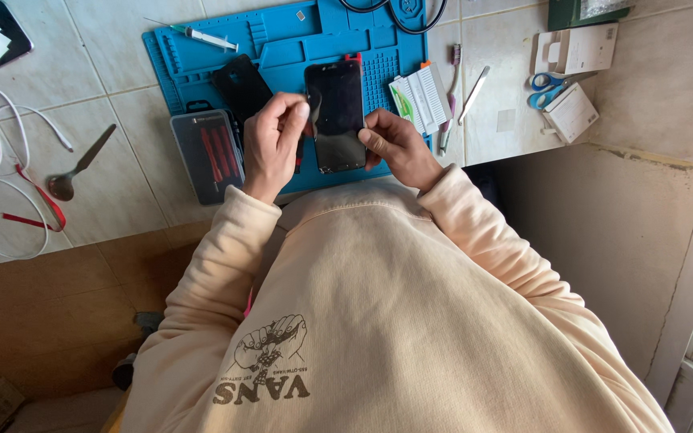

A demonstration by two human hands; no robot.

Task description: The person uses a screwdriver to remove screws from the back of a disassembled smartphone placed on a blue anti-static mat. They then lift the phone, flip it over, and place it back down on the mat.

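Phone (pixel 336 116) lies screen-up on the blue mat (pixel 282 48), gripped at its edges by both hands (pixel 274 140) (pixel 395 144); prying unevenly could likely crack the glass.

1. Your left hand (pixel 273 140) is raised in front of your chest, with the back of the hand turned toward the camera.
2. Its fingers curl inward, and the thumb and forefinger tips pinch together at the far right edge of the hand.
3. Your right hand (pixel 395 144) sits just to the right of it at about the same height, the 2 hands near each other but apart.
4. Its fingers bend toward the left, with the thumb laid across their front.
5. Both wrists emerge from pale peach sleeves.
6. Both forearms angle inward from your shoulders, with the elbows spread out to each side.
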